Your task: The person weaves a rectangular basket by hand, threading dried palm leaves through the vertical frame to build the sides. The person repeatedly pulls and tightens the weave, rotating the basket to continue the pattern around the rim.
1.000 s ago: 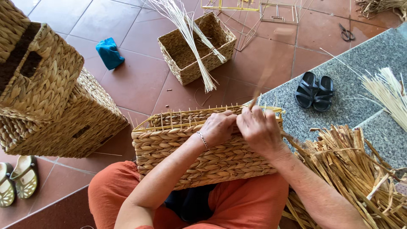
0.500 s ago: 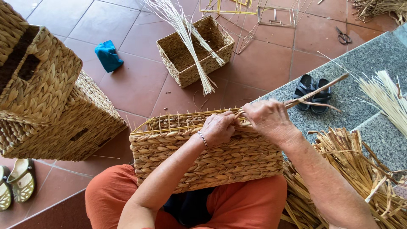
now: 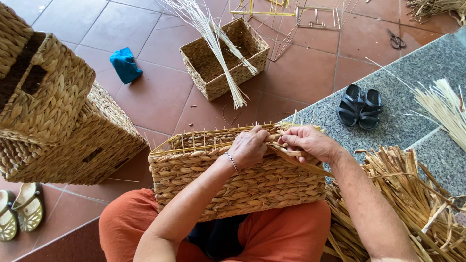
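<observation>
A half-woven straw basket rests on my lap, thin upright stakes poking from its rim. My left hand, with a bracelet on the wrist, presses on the top rim near the middle. My right hand is beside it, pinching a flat straw strand that runs down to the right over the basket's side. The two hands nearly touch at the rim.
Finished woven baskets are stacked at left. A small basket with pale reeds stands ahead. Loose straw is piled at right beside a grey stone step with black sandals. Scissors, a blue cloth and wire frames lie on the tiles.
My right hand had pulled the strand out to the right, then came back to the rim next to my left hand. The strand now lies down along the basket's side.
</observation>
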